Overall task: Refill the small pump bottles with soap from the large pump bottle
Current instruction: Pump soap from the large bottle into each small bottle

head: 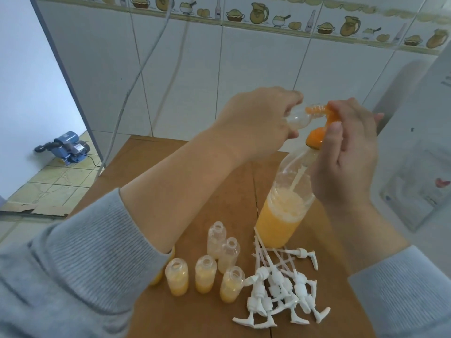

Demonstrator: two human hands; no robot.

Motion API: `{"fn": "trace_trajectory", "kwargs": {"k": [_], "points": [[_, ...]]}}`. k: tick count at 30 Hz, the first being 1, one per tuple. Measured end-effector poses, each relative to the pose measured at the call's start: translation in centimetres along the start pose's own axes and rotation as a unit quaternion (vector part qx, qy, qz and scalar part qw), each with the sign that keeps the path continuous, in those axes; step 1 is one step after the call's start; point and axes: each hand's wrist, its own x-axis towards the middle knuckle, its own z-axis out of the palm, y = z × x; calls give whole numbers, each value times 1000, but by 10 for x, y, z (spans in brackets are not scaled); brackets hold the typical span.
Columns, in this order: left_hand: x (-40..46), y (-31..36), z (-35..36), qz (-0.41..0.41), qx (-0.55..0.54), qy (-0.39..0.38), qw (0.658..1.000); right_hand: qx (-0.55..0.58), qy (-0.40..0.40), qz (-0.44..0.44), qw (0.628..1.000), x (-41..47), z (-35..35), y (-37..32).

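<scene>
My left hand point(258, 120) grips a small clear bottle point(127, 119) tipped sideways, its mouth held against the orange spout of the pump point(317, 137). My right hand point(346, 152) curls over that orange pump head on top of the large bottle point(280, 213), which stands on the wooden table point(185, 191) about half full of orange soap. Several small open bottles point(206, 273) stand near the front, some partly filled with orange soap. Beside them lies a heap of white pump tops point(280, 291).
A tiled wall with a jug border rises behind the table. Grey cables point(136, 76) hang down it at the left. A blue water pump point(69, 147) sits on the floor at far left. A clear plastic bag or container point(419, 181) is at the right.
</scene>
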Motion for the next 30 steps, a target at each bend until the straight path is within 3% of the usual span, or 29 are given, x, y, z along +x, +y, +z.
{"fn": "trace_trajectory", "kwargs": {"k": [4, 9, 20, 27, 30], "points": [[-3, 4, 10, 26, 11, 27, 999, 8, 28, 14, 999, -5, 3, 4], [-5, -3, 17, 24, 5, 0, 1000, -1, 0, 19, 1000, -12, 6, 6], [-2, 3, 12, 50, 56, 60, 995, -36, 19, -1, 999, -3, 3, 3], [-3, -3, 18, 52, 70, 32, 996, -68, -30, -3, 997, -11, 4, 3], [-2, 0, 10, 49, 55, 34, 997, -71, -14, 6, 997, -3, -5, -3]]}}
